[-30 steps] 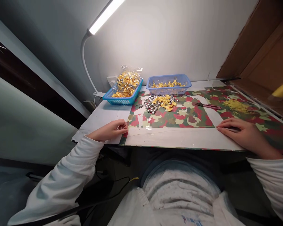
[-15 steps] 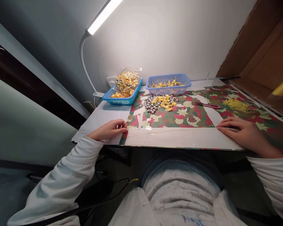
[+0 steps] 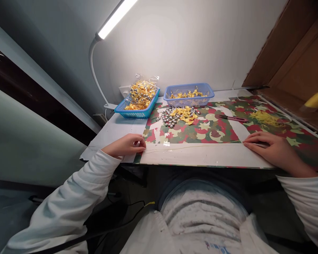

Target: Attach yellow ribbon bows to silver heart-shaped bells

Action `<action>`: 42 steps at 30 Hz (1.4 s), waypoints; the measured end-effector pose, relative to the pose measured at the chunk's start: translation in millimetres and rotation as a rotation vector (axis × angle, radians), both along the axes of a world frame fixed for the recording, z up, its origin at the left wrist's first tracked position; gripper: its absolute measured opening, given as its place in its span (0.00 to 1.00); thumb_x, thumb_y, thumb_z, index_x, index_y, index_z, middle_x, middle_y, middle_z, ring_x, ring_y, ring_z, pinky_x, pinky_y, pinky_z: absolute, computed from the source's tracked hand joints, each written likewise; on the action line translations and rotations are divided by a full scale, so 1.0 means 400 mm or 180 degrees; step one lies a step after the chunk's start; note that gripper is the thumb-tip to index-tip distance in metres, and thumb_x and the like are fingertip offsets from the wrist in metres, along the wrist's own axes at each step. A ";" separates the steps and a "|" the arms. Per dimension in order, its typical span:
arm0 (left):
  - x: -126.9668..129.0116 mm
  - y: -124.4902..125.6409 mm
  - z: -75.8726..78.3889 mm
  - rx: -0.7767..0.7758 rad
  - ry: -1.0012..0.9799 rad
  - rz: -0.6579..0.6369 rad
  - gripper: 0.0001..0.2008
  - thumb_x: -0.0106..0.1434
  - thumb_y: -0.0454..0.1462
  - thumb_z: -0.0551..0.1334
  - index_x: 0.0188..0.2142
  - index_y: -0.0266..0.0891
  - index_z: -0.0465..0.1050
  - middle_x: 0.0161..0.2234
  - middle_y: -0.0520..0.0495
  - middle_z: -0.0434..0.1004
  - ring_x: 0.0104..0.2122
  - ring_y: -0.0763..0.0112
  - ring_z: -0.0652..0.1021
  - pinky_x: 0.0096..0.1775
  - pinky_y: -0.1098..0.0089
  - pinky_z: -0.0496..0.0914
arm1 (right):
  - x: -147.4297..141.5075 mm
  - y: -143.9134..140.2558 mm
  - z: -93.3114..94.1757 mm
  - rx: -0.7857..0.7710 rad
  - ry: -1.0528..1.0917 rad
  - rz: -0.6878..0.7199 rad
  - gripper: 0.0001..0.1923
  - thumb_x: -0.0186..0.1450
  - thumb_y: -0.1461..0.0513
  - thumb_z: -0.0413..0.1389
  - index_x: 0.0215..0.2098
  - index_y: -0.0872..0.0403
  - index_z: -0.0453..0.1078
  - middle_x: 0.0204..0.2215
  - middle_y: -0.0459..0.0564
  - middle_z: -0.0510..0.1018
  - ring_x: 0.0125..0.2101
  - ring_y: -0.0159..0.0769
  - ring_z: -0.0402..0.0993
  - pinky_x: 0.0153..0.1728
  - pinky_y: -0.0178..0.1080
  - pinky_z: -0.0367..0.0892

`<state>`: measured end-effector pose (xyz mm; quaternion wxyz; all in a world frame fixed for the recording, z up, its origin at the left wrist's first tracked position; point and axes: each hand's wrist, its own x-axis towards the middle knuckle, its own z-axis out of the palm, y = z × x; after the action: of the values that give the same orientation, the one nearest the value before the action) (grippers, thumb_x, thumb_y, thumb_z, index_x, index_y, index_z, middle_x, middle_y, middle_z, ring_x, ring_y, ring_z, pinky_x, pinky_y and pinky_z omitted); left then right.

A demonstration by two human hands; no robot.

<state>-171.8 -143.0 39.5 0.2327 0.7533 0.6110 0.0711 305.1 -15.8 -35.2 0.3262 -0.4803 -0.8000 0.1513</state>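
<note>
While thin string (image 3: 193,147) lies stretched along mat's near edge, left hand (image 3: 127,145) pinches one end, fingers closed; right hand (image 3: 270,150) presses other end flat, so line stays taut. Bells and yellow bows (image 3: 178,115), pink snips (image 3: 234,119) within reach behind.

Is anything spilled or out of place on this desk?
Somewhat: a loose heap of silver and yellow pieces lies on the patterned mat in front of the blue baskets, and yellow scraps are scattered at right.
</note>
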 end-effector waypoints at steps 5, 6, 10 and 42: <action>0.003 0.011 -0.004 -0.0238 0.0012 -0.0018 0.13 0.58 0.46 0.60 0.28 0.39 0.75 0.27 0.49 0.73 0.27 0.71 0.68 0.30 0.71 0.64 | 0.002 -0.001 -0.001 0.0007 -0.0022 -0.0020 0.15 0.55 0.49 0.57 0.26 0.51 0.76 0.33 0.52 0.80 0.39 0.45 0.75 0.43 0.44 0.69; 0.003 0.012 -0.006 -0.0302 -0.0016 0.0001 0.13 0.58 0.46 0.60 0.29 0.39 0.74 0.27 0.50 0.73 0.27 0.71 0.69 0.30 0.72 0.64 | 0.003 0.000 -0.002 0.0026 -0.0031 -0.0011 0.15 0.56 0.49 0.57 0.26 0.51 0.76 0.32 0.52 0.80 0.39 0.44 0.75 0.43 0.44 0.70; 0.004 0.018 -0.012 -0.0557 -0.0149 0.0109 0.14 0.57 0.48 0.60 0.29 0.38 0.71 0.26 0.50 0.73 0.26 0.71 0.70 0.29 0.72 0.64 | 0.006 0.005 -0.010 0.0128 -0.0049 0.0025 0.16 0.56 0.48 0.56 0.25 0.50 0.75 0.32 0.51 0.80 0.37 0.43 0.76 0.41 0.43 0.70; -0.059 0.008 -0.013 -0.0667 -0.0801 0.0368 0.21 0.58 0.55 0.60 0.28 0.39 0.64 0.25 0.54 0.62 0.25 0.75 0.62 0.26 0.74 0.59 | -0.003 0.000 -0.007 0.0388 -0.0060 0.0056 0.12 0.58 0.52 0.56 0.25 0.50 0.75 0.30 0.51 0.80 0.36 0.41 0.75 0.40 0.42 0.69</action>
<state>-195.6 -139.9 34.2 0.3801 0.6737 0.6234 0.1141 303.8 -16.0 -38.0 0.3460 -0.4539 -0.8149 0.1006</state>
